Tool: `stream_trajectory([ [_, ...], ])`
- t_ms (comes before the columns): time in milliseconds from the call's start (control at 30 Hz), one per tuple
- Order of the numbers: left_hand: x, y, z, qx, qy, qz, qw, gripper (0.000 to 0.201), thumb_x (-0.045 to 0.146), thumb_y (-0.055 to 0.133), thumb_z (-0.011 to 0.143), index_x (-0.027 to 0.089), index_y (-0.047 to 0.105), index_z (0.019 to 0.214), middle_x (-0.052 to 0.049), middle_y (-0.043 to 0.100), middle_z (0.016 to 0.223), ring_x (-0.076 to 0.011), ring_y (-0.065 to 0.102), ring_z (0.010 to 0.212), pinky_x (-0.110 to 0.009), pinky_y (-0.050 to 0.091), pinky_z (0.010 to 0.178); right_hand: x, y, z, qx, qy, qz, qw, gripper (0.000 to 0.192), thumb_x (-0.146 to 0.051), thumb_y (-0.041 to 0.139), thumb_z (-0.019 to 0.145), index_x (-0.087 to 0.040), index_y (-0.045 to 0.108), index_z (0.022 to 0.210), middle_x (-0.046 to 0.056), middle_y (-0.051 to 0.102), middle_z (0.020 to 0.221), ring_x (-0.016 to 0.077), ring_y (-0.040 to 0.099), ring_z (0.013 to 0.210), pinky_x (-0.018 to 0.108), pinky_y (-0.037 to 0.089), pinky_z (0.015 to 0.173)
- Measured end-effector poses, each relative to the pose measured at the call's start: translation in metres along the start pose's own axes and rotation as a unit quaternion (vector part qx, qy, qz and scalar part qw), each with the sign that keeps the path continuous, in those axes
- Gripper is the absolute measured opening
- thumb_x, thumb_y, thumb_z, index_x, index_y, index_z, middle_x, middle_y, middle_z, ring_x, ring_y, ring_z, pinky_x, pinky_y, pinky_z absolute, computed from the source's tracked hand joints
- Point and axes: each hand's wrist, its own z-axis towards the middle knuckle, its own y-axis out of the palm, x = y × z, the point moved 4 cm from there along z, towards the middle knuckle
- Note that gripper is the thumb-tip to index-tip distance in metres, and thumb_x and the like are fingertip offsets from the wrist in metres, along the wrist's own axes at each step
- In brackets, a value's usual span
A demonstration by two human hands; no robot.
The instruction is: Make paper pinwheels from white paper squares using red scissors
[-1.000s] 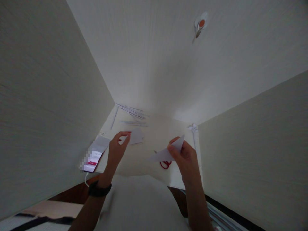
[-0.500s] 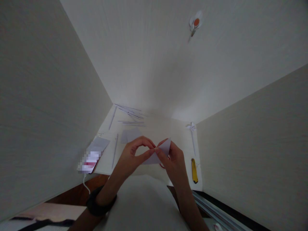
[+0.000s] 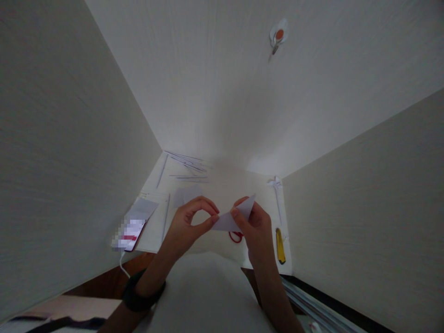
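At nine o'clock of our hands lay a phone [image 3: 131, 230] with its screen lit, a white cable trailing from it off the near edge of the pale surface [image 3: 222, 185]. Just past it, toward eleven o'clock, thin paper strips [image 3: 185, 163] were scattered near the back wall, and a flat paper piece [image 3: 187, 194] rested closer in.

Our left hand [image 3: 187, 226], a dark watch [image 3: 140, 296] on its wrist, had thumb and forefinger pinched shut on the left tip of a folded paper triangle [image 3: 231, 218]. The triangle was held in the air above the surface, between both hands, roughly at the middle of the view. Our right hand [image 3: 255, 226] gripped the triangle's right side, thumb on the near face and the other fingers closed behind it, the top corner poking up above them.

To do this well, we judged that the two pinches should keep the sheet taut and the edges matched before any crease was pressed, with the pressure running along the fold rather than across it.

Under the triangle, at six o'clock, red scissor handles [image 3: 236, 237] showed. At four o'clock of our right hand lay a yellow cutter [image 3: 279, 245], and at one o'clock a white cord [image 3: 277, 194].
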Motion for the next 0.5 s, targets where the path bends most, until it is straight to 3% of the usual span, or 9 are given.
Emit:
stream_trajectory([
  [267, -0.003, -0.005, -0.003, 0.011, -0.012, 0.000, 1.000, 0.011, 0.016, 0.072, 0.075, 0.020, 0.068, 0.066, -0.003, 0.067, 0.076, -0.0173, 0.063, 0.075, -0.030, 0.049, 0.075, -0.005, -0.014, 0.008, 0.060, 0.012, 0.021, 0.998, 0.017, -0.034, 0.071, 0.071, -0.020, 0.061, 0.072, -0.005, 0.052, 0.059, 0.0119, 0.045, 0.053, 0.023, 0.035, 0.049],
  [500, -0.020, -0.015, -0.003, 0.018, -0.024, -0.008, 1.000, 0.008, 0.018, 0.074, 0.075, 0.021, 0.072, 0.068, -0.003, 0.069, 0.078, -0.0175, 0.064, 0.078, -0.030, 0.050, 0.079, -0.004, -0.025, 0.011, 0.106, 0.006, 0.028, 0.994, 0.021, -0.037, 0.072, 0.069, -0.019, 0.062, 0.074, -0.004, 0.056, 0.061, 0.0132, 0.049, 0.057, 0.024, 0.039, 0.052],
])
